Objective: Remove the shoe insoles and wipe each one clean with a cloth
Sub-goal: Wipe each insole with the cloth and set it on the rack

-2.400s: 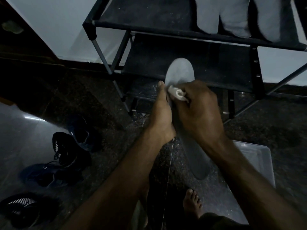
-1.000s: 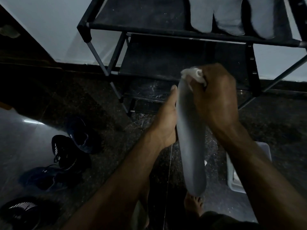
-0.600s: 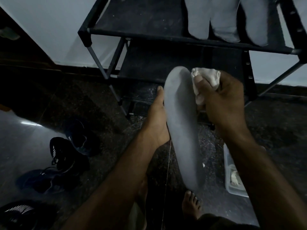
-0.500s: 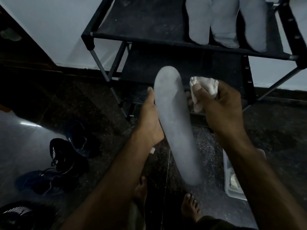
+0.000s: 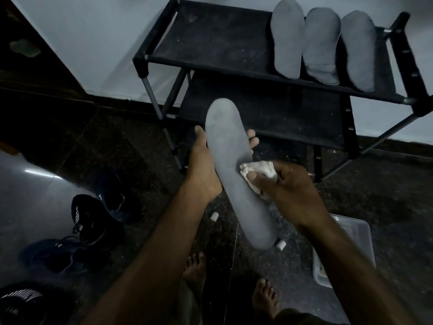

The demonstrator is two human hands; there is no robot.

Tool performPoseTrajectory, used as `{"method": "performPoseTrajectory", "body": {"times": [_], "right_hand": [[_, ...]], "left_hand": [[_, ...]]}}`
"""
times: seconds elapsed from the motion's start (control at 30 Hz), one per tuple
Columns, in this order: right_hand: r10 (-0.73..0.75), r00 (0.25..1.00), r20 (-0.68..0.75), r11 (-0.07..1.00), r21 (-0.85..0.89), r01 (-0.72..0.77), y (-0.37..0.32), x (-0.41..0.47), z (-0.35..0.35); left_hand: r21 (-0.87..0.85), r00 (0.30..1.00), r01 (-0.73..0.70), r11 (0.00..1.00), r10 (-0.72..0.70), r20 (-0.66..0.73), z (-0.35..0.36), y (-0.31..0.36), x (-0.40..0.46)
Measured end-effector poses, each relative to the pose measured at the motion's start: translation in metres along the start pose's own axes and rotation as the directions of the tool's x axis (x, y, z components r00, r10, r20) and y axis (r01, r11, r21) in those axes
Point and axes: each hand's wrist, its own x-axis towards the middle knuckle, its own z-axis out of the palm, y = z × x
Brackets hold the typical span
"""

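Insole (image 5: 236, 174), grey and long, is held in the air in front of the black shoe rack (image 5: 234, 43), with its toe end up and its heel end down near the person's bare feet (image 5: 194, 270). The left hand (image 5: 203, 170) grips it from behind at the upper half; the thumb lies along the left edge and some fingertips (image 5: 253, 139) show at the right edge. The right hand (image 5: 288, 186) is closed around a crumpled white cloth (image 5: 257, 168) and presses it on the right edge of the insole, near the middle.

Half a second ago the cloth was apart from the insole, held up beside its upper part; now it touches the insole lower down. The insole now leans more to the left at the top. The camera also looks higher, so the top shelf shows more fully.

Three more grey insoles (image 5: 321, 43) lie side by side on the top shelf of the rack, at its right part. Dark sneakers (image 5: 91, 219) stand on the floor at the left; one has white stripes on its side, and a small white logo is on two of them, but it is too small to read. A clear plastic box (image 5: 351, 231) stands on the floor at the right, partly behind the right forearm. Two small white pieces (image 5: 214, 216) lie on the dark floor under the insole.
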Motion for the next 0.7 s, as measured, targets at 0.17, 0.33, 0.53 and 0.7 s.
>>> {"method": "performPoseTrajectory", "body": {"times": [0.17,0.33,0.53,0.7], "right_hand": [[0.004,0.994,-0.108,0.995,0.101,0.007,-0.002,-0.004,0.001],[0.011,0.978,-0.207,0.996,0.091,0.008,-0.005,-0.004,-0.004],[-0.034,0.972,-0.231,0.997,0.056,0.048,-0.01,-0.011,-0.004],[-0.023,0.974,-0.226,0.996,0.077,0.042,-0.02,-0.009,-0.001]], "left_hand": [[0.089,0.999,0.04,0.995,-0.042,0.027,-0.022,-0.005,0.007],[0.316,0.998,-0.054,0.947,0.041,0.047,-0.045,-0.021,-0.018],[0.394,0.994,-0.113,0.912,0.1,0.053,-0.05,-0.025,-0.042],[0.426,0.975,-0.22,0.877,0.204,0.082,-0.044,-0.021,-0.049]]}}
